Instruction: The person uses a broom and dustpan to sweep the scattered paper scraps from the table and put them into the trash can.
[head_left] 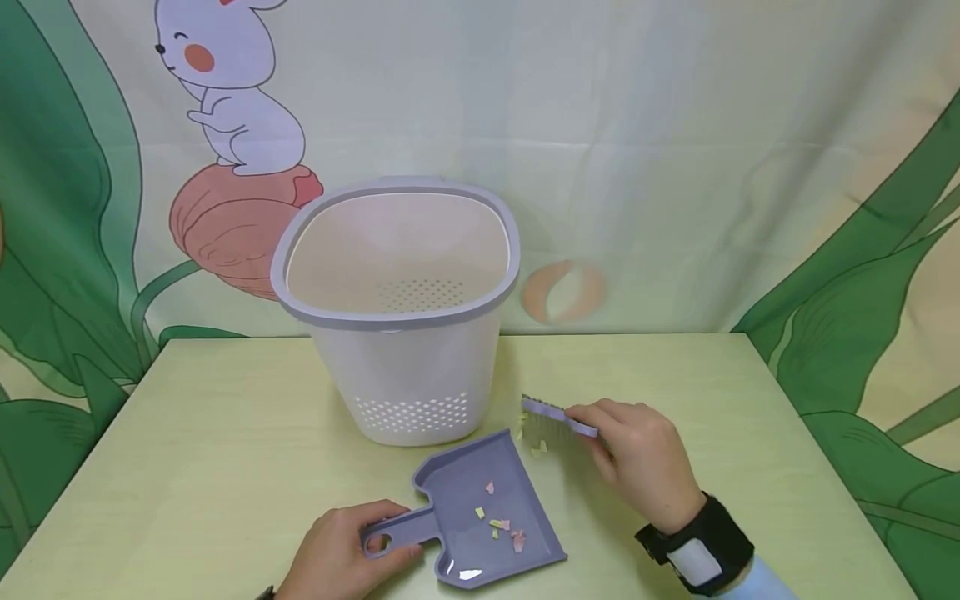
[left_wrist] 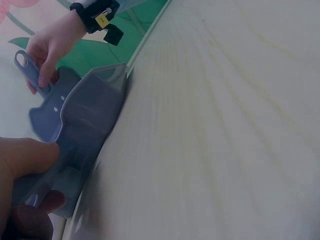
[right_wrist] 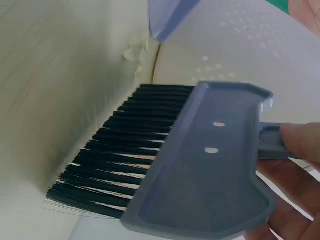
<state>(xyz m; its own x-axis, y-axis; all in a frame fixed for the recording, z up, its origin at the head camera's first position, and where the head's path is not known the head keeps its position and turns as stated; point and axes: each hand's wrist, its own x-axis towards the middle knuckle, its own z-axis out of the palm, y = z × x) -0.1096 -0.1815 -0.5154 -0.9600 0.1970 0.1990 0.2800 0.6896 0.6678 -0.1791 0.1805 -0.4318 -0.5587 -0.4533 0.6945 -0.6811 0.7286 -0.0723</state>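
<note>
My left hand (head_left: pixel 345 552) grips the handle of a grey-purple dustpan (head_left: pixel 468 475), which lies on the table with its wide edge facing right. Several small yellow and pink scraps (head_left: pixel 518 542) are in the pan. To the right, my right hand (head_left: pixel 648 457) pinches the short handle of a matching hand brush (head_left: pixel 555 412). Its dark bristles (right_wrist: pixel 125 145) point down at the table in the right wrist view. A few yellow scraps (head_left: pixel 540 448) lie on the table between brush and pan. In the left wrist view, my thumb (left_wrist: pixel 30 156) presses on the dustpan's handle.
A tall white basket (head_left: pixel 405 367) with a grey-purple rim and small holes stands just behind the dustpan. The pale wooden table (head_left: pixel 210 450) ends at a printed curtain (head_left: pixel 675 167) with a cartoon rabbit and leaves.
</note>
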